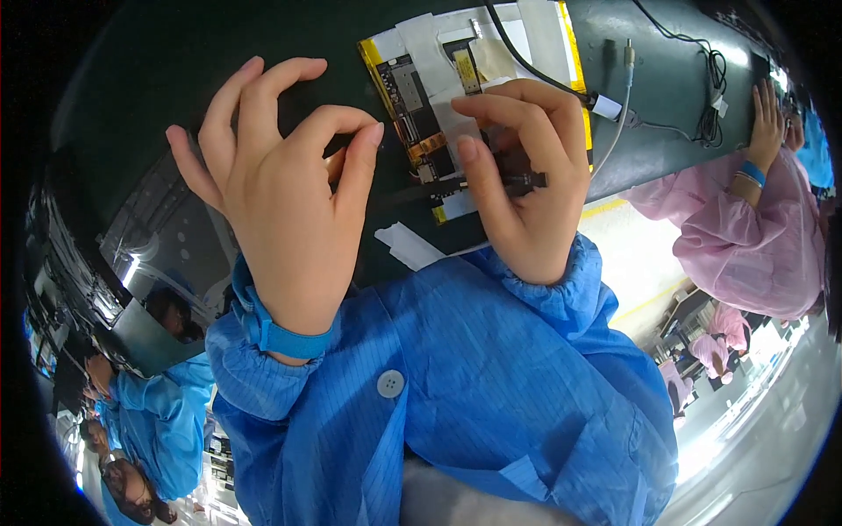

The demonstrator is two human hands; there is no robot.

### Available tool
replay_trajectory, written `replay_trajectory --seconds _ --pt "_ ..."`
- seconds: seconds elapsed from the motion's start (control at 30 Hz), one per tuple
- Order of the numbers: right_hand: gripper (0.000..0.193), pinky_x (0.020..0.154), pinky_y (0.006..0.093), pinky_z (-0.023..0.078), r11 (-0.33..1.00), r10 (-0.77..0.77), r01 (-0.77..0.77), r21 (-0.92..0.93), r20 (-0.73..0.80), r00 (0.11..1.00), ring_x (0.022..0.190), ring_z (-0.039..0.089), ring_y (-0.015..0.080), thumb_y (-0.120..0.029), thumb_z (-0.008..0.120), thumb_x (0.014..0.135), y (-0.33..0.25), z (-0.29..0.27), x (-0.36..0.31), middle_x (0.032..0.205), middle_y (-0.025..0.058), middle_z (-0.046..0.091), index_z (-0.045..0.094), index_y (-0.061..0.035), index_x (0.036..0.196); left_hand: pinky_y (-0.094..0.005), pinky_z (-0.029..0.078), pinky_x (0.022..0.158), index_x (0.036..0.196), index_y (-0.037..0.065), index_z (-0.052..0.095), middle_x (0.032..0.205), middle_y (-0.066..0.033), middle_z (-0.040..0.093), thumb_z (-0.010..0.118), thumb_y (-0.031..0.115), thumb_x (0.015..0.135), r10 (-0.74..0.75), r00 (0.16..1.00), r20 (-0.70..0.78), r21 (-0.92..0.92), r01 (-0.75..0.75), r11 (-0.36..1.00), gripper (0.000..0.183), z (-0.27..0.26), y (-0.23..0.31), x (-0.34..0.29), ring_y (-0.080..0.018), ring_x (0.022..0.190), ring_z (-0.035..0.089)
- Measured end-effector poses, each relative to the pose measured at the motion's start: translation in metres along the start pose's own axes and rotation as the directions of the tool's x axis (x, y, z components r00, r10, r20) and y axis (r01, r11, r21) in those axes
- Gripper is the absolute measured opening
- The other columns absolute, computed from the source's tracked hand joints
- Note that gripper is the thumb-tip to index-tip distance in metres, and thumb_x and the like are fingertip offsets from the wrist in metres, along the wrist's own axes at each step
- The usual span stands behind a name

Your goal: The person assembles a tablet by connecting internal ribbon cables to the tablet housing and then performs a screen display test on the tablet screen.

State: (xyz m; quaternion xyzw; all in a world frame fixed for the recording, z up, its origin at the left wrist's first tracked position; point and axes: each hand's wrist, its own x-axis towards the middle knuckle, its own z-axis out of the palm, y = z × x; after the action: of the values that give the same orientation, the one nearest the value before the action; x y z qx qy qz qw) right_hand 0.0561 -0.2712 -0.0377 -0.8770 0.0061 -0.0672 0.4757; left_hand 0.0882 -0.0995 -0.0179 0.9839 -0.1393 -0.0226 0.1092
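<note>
My left hand (294,188) hovers left of an opened electronic device, thumb and index fingertips pinched together and the other fingers spread. Whatever the pinch may hold is too small to see. My right hand (535,162) is over the device's near right part, its fingers curled, thumb and index tips a little apart. A slim dark tool (528,180) lies in its palm, passing behind the thumb; its kind is unclear. The device shows a dark circuit board (408,92), pale tape strips (421,39) and a white panel with yellow edges (574,44). My right hand hides part of it.
A black cable (517,53) crosses the device to a white plug (605,107); a grey cable (628,79) stands beside it. A coiled black cable (715,79) lies farther right. White tape (408,245) is near my body, a glossy dark panel (167,228) at left. Co-workers sit both sides.
</note>
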Motion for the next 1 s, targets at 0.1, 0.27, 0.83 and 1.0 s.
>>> replay_trajectory --seconds 0.1,0.27,0.83,1.0 --pt "0.020 0.072 0.0317 0.049 1.000 0.001 -0.001 0.003 -0.001 1.000 0.085 0.058 0.0248 -0.003 0.067 0.075 -0.0001 -0.0003 0.0006 0.100 0.0117 0.052 0.065 -0.0047 0.095 -0.0558 0.005 0.110 0.082 0.021 0.069 0.126 0.0052 0.052 0.066 0.029 0.083 0.003 1.000 0.008 -0.007 -0.003 1.000 0.009 -0.0008 -0.0003 0.0008 -0.0247 0.132 0.030" --pt "0.020 0.073 0.0318 0.050 1.000 -0.018 0.018 0.001 -0.001 1.000 0.084 0.058 0.0246 -0.002 0.067 0.075 0.0010 0.0005 0.0005 0.101 0.0118 0.052 0.065 -0.0046 0.094 -0.0556 0.005 0.110 0.083 0.020 0.069 0.126 0.0040 0.052 0.065 0.027 0.083 0.029 1.000 0.007 -0.038 -0.029 0.999 0.008 -0.0019 -0.0035 0.0009 -0.0250 0.132 0.030" --pt "0.019 0.072 0.0323 0.050 1.000 0.014 -0.014 0.007 -0.010 1.000 0.083 0.059 0.0249 -0.003 0.067 0.074 0.0024 0.0028 -0.0006 0.103 0.0116 0.051 0.066 -0.0058 0.093 -0.0488 0.012 0.109 0.083 0.018 0.069 0.121 0.0036 0.054 0.065 0.027 0.083 0.069 0.998 0.001 -0.017 -0.069 0.997 0.010 -0.0009 -0.0036 0.0022 -0.0258 0.128 0.032" --pt "0.019 0.072 0.0324 0.050 1.000 0.011 -0.011 0.017 -0.013 1.000 0.083 0.059 0.0248 -0.003 0.067 0.074 0.0035 0.0032 -0.0003 0.103 0.0117 0.051 0.066 -0.0063 0.093 -0.0501 0.011 0.109 0.082 0.019 0.069 0.120 0.0038 0.054 0.065 0.027 0.083 0.060 0.998 -0.003 0.009 -0.060 0.998 0.009 0.0005 -0.0025 0.0024 -0.0260 0.129 0.031"
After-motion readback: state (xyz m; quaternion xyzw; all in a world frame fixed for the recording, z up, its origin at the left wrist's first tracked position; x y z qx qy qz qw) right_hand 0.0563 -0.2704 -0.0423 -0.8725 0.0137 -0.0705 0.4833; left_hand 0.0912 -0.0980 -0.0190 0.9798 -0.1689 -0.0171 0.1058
